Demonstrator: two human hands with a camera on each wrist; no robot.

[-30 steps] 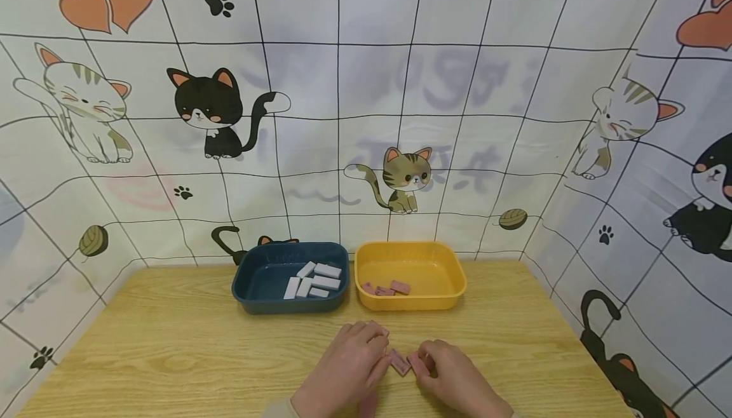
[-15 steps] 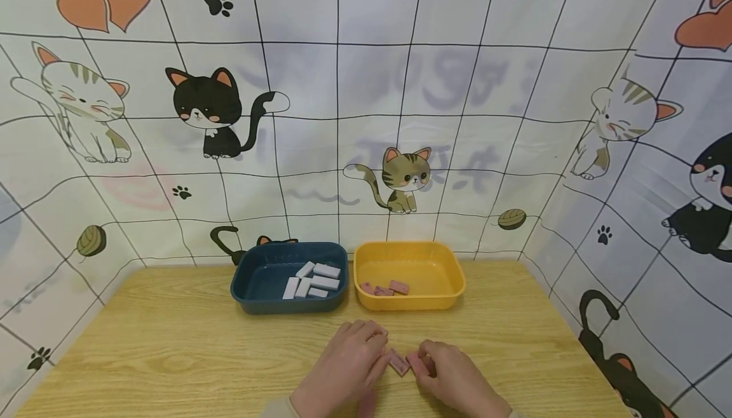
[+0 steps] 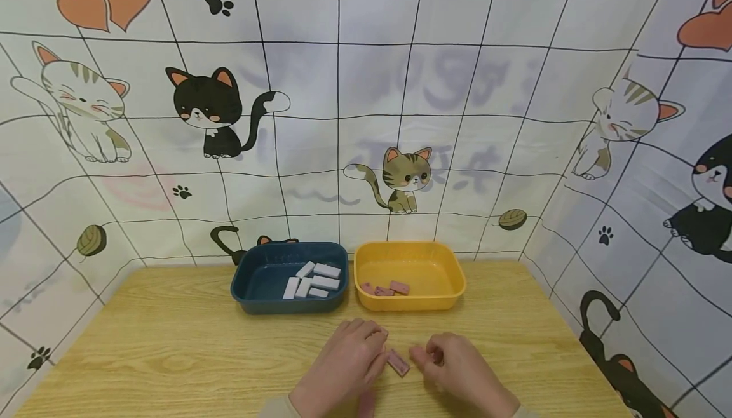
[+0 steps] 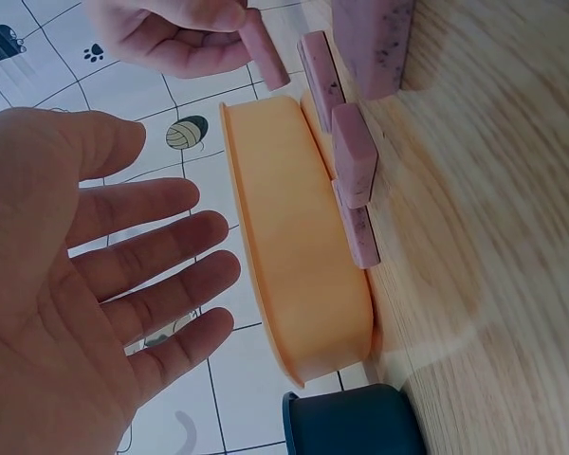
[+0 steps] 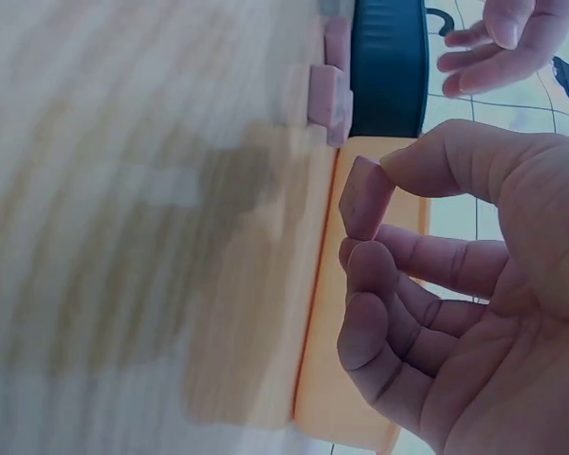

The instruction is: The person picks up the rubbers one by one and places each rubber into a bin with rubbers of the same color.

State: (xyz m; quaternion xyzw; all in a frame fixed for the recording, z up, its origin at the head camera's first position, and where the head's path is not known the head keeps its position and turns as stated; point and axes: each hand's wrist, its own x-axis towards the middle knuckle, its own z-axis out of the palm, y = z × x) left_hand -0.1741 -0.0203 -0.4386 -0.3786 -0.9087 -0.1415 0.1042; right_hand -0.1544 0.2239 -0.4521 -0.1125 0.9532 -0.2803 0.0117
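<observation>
My right hand (image 3: 460, 370) pinches a pink domino (image 5: 367, 199) between thumb and fingertips, just over the table. To its left, in the head view, a pink domino (image 3: 398, 363) lies slantwise on the wood, a small gap away. My left hand (image 3: 350, 357) is beside that row, its fingers spread and relaxed in the left wrist view, holding nothing. Past its fingertips shows part of another domino (image 3: 382, 329). One more domino (image 3: 367, 403) is partly hidden near the left wrist. In the left wrist view, pink dominoes (image 4: 355, 156) form a staggered line on the table.
Behind the hands stand two trays at the wall: a dark blue tray (image 3: 274, 307) with several white blocks (image 3: 326, 283), and a yellow tray (image 3: 429, 303) with several pink dominoes (image 3: 399, 287). A cat-print cloth (image 3: 309, 151) hangs around the wooden table (image 3: 171, 342).
My right hand has moved slightly up and to the right with its domino, widening the gap to the slanted one. The left hand has barely shifted.
</observation>
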